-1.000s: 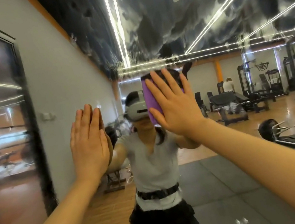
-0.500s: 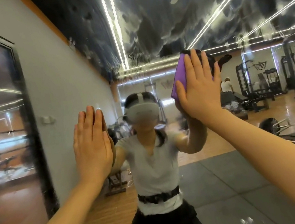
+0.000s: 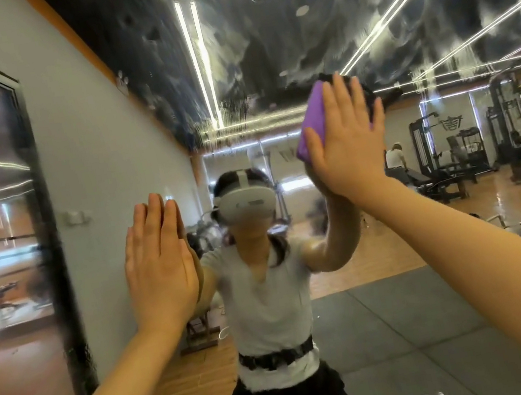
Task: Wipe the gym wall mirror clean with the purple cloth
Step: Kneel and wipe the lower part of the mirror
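Gym wall mirror [image 3: 313,48] fills view, upper glass smeared. Right hand [image 3: 346,147] flat, fingers straight, pressing purple cloth [image 3: 313,121] on glass; cloth folded, long axis near upright, tilting right at top. Left hand [image 3: 159,260] flat on mirror, fingers up.

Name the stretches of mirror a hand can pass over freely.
Free glass lies between the left hand and the right hand, and above the purple cloth, where streaks remain. Left of the left hand, the mirror quickly ends.
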The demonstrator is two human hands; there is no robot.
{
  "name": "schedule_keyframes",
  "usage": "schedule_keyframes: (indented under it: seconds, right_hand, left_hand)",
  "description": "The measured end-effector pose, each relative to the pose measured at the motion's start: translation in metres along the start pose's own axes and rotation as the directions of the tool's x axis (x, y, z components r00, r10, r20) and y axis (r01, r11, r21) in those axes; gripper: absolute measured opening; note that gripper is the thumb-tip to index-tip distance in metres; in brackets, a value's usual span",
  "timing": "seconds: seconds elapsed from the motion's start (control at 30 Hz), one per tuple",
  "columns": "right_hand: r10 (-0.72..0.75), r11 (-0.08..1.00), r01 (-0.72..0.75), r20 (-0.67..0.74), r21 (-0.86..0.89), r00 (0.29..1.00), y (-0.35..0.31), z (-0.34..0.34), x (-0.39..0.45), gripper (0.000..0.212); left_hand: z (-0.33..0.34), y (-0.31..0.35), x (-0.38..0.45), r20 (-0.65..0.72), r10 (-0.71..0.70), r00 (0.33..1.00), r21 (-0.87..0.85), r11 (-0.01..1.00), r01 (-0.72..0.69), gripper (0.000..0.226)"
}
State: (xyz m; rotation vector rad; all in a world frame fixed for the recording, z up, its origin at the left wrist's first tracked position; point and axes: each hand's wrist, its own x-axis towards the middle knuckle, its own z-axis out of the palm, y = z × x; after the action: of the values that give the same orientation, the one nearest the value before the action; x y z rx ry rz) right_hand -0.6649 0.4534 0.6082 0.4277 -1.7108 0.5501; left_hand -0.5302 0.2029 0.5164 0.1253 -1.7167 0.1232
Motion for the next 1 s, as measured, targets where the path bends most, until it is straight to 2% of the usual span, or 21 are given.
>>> schedule_keyframes:
  seconds: [0.13,0.2,0.3,0.43,0.63,0.8,0.83,0.9,1.0]
  right_hand:
    - [0.087,0.996,-0.087,-0.005,0.029,0.996,-0.008,0.002,-0.019,0.071]
    - [0.009,1.000,-0.009,0.033,0.013,0.999,-0.032,0.007,-0.037,0.073]
    - [-0.186,0.983,0.185,0.046,0.020,0.982,-0.066,0.019,-0.073,0.073]
    - [-0.280,0.960,0.279,0.045,0.033,0.959,-0.055,0.022,-0.079,0.072]
    - [-0.080,0.997,0.080,0.035,-0.008,0.996,0.024,0.010,-0.076,0.070]
    - [0.083,0.995,-0.083,0.008,0.048,0.997,0.011,0.011,-0.081,0.070]
    - [0.059,0.997,-0.060,0.020,0.041,0.998,-0.001,0.013,-0.084,0.071]
    - [-0.090,0.996,0.090,0.033,0.016,0.995,-0.030,0.018,-0.097,0.070]
    - [-0.294,0.956,0.294,0.036,0.017,0.955,-0.063,0.026,-0.121,0.069]
  left_hand:
    - [0.001,0.003,-0.001,0.008,-0.033,0.999,-0.018,0.999,0.033,0.057]
    - [0.001,0.004,-0.001,0.012,-0.036,0.999,-0.019,0.999,0.037,0.057]
    - [0.001,0.003,0.000,0.020,-0.043,0.999,-0.016,0.999,0.044,0.056]
    - [-0.003,0.001,-0.001,0.036,-0.031,0.999,-0.028,0.999,0.032,0.058]
    - [-0.003,0.003,-0.001,0.022,-0.043,0.999,-0.032,0.999,0.043,0.058]
    - [-0.001,0.004,0.000,0.023,-0.041,0.999,-0.026,0.999,0.042,0.060]
    - [-0.001,0.005,0.000,0.021,-0.045,0.999,-0.022,0.999,0.046,0.061]
    - [-0.001,0.005,0.000,0.018,-0.048,0.999,-0.017,0.999,0.048,0.060]
    - [-0.003,0.004,0.001,0.030,-0.030,0.999,-0.025,0.999,0.031,0.059]
